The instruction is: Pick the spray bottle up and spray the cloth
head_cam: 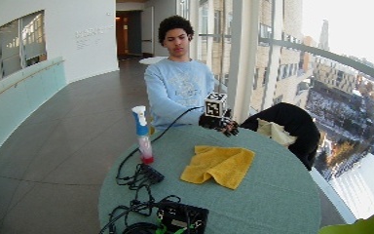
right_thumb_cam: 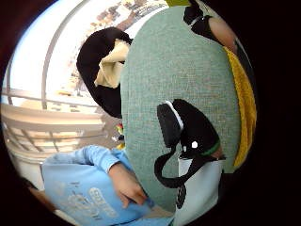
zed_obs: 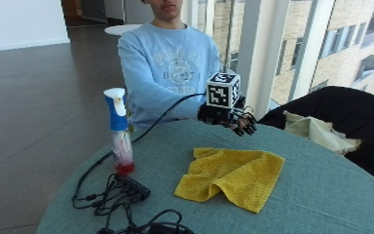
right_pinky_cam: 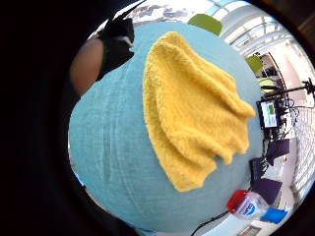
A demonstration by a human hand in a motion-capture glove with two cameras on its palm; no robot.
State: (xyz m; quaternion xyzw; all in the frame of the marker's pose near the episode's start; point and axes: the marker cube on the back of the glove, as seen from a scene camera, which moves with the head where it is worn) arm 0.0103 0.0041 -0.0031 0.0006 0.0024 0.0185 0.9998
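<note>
The gloved right hand (zed_obs: 229,117) is hovering at centre frame, its grip relaxed and holding nothing. The spray bottle (zed_obs: 118,130) is standing at left on the surface (zed_obs: 316,195). The yellow cloth (zed_obs: 232,176) is lying crumpled at lower centre.

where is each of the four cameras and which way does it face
Little finger side palm view: looks down on yellow cloth and spray bottle; glove edge shows.
Thumb side palm view: faces table, the person's sleeve and bare hand.
Outside view: across table, facing person; gloved right hand hovers.
Wide outside view: same, farther back.
All four show the table.
</note>
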